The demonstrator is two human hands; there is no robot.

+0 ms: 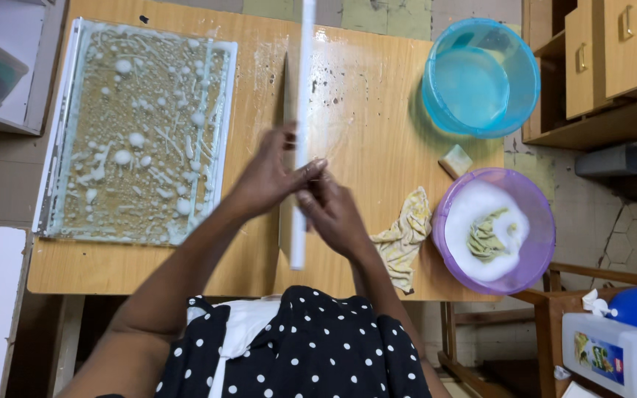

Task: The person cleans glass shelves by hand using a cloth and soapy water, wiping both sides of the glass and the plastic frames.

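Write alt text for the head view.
Both hands, left hand and right hand, hold a white-framed panel edge-on over a wooden table. A soapy panel lies left; a blue basin, a purple basin and a cloth sit right.

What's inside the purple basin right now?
The purple basin holds white suds with a greenish cloth lying partly sunk in the middle. The foam covers the basin's bottom and anything beneath it.
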